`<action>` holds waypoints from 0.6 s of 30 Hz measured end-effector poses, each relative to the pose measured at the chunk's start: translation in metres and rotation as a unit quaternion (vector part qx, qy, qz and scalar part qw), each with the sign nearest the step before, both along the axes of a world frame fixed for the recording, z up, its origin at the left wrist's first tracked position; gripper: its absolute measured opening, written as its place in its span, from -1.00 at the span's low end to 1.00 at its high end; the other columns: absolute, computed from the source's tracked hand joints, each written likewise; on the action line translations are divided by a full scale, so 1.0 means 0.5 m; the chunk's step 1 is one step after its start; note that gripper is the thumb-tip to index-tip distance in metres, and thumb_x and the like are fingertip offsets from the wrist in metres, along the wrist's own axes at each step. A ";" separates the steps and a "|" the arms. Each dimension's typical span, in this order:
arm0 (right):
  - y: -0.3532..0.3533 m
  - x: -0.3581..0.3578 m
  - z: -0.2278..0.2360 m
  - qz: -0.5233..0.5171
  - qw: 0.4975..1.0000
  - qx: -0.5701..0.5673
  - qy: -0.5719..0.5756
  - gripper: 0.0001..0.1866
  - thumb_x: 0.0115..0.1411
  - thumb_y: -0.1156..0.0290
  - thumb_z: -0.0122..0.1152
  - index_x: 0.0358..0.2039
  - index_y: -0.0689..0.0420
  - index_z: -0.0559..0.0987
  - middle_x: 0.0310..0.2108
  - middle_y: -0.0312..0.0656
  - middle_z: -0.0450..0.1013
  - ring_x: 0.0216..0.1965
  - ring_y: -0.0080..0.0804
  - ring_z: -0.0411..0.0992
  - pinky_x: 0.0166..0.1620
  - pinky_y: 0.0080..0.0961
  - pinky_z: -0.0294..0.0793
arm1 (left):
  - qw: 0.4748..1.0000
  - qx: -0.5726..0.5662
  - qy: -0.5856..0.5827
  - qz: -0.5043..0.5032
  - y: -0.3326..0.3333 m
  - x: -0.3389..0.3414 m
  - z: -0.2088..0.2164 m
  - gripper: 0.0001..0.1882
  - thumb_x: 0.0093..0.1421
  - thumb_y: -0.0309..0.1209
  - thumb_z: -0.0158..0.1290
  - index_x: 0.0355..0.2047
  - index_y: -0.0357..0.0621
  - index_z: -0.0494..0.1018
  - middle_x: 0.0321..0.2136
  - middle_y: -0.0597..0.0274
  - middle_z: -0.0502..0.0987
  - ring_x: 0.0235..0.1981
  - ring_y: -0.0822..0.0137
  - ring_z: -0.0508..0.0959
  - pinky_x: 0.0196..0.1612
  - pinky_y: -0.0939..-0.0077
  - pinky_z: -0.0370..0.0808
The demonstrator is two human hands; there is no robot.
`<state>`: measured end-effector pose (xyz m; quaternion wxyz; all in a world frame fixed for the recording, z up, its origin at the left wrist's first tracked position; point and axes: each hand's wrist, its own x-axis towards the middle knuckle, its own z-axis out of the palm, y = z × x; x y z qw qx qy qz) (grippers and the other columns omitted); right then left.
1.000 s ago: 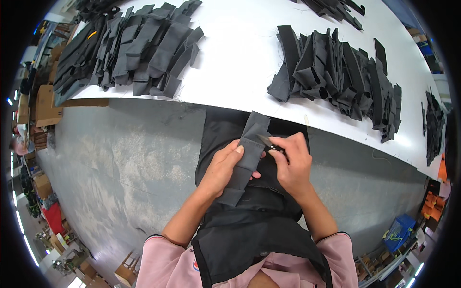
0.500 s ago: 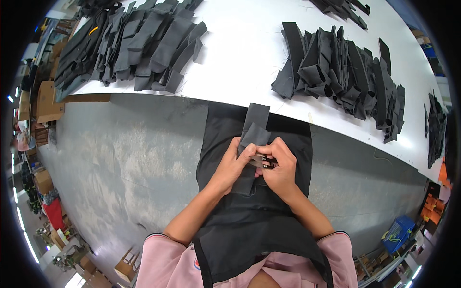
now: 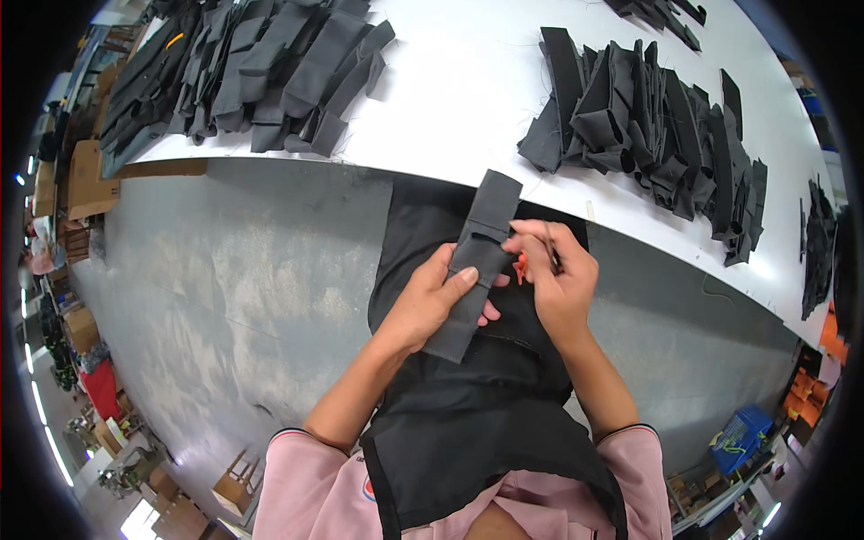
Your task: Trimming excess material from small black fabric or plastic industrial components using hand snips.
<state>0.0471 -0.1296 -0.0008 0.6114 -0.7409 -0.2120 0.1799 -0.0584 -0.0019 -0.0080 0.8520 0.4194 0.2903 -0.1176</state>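
Observation:
A dark grey fabric strip [image 3: 486, 211] with a folded crosswise seam slants upward over my lap. My left hand [image 3: 436, 292] is closed on its lower half, thumb on top and fingertips showing beneath. My right hand [image 3: 560, 274] is closed beside the strip's right edge, its fingertips close to the fold. Thread snips [image 3: 552, 249] are held in that hand, mostly hidden by the fingers; a small orange part [image 3: 520, 266] shows below the fingertips. Beneath both hands lies a black apron [image 3: 459, 405].
Ahead runs the edge of a white table [image 3: 441, 99]. Piles of grey strips [image 3: 306, 81] lie on its left, with another pile [image 3: 639, 135] on its right. A cardboard box [image 3: 93, 180] stands far left, a blue crate [image 3: 742, 438] at lower right.
The raised flap of the strip now lies flat, and the strip tilts more to the right. My right hand has moved up and right, drawing the snips away from the strip's middle.

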 end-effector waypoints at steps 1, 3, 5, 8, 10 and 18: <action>-0.011 -0.003 0.013 -0.001 0.999 -0.004 -0.038 -0.83 0.09 0.68 0.12 -0.27 0.25 0.54 -0.47 -0.20 0.50 -0.52 -0.61 0.43 -0.45 -0.72 0.35 | 1.000 -0.023 0.004 0.015 0.005 0.002 0.000 -0.71 0.32 -0.44 -0.19 0.00 -0.29 0.16 -0.18 -0.04 0.51 -0.44 0.33 0.57 -0.38 0.53 0.54; -0.031 -0.010 0.016 0.000 0.998 -0.012 -0.059 -0.76 0.03 0.75 0.12 -0.27 0.24 0.54 -0.49 -0.21 0.46 -0.51 -0.59 0.44 -0.48 -0.71 0.30 | 0.997 -0.055 -0.003 0.046 0.011 0.003 -0.005 -0.71 0.33 -0.40 -0.20 0.01 -0.25 0.17 -0.16 -0.07 0.50 -0.42 0.30 0.59 -0.37 0.53 0.56; -0.052 -0.018 0.017 0.009 0.991 -0.028 -0.134 -0.73 -0.01 0.77 0.13 -0.27 0.22 0.54 -0.53 -0.23 0.43 -0.56 -0.60 0.38 -0.52 -0.70 0.24 | 0.997 -0.057 -0.005 0.058 0.014 0.005 -0.004 -0.71 0.33 -0.37 -0.19 0.01 -0.22 0.17 -0.14 -0.08 0.50 -0.41 0.29 0.59 -0.36 0.51 0.56; -0.077 -0.037 0.013 0.057 0.988 -0.072 -0.126 -0.77 -0.03 0.67 0.23 -0.29 0.23 0.54 -0.52 -0.21 0.38 -0.54 -0.52 0.33 -0.47 -0.67 0.27 | 0.996 -0.055 -0.010 0.064 0.013 0.010 -0.004 -0.70 0.33 -0.35 -0.18 0.01 -0.20 0.17 -0.12 -0.08 0.49 -0.38 0.28 0.59 -0.33 0.50 0.56; -0.068 -0.044 0.014 0.076 0.984 -0.093 -0.134 -0.75 -0.06 0.66 0.26 -0.30 0.22 0.54 -0.51 -0.20 0.37 -0.53 -0.49 0.35 -0.46 -0.65 0.29 | 0.996 -0.057 -0.012 0.071 0.008 0.011 -0.004 -0.70 0.33 -0.35 -0.18 0.02 -0.19 0.17 -0.11 -0.07 0.48 -0.36 0.28 0.59 -0.31 0.50 0.56; -0.063 -0.037 0.005 0.052 0.959 -0.106 -0.257 -0.70 -0.14 0.56 0.35 -0.31 0.17 0.55 -0.51 -0.17 0.39 -0.54 -0.31 0.38 -0.48 -0.51 0.35 | 0.995 -0.062 -0.024 0.079 0.003 0.013 0.009 -0.72 0.33 -0.36 -0.18 0.00 -0.19 0.19 -0.08 -0.07 0.47 -0.27 0.29 0.58 -0.24 0.47 0.55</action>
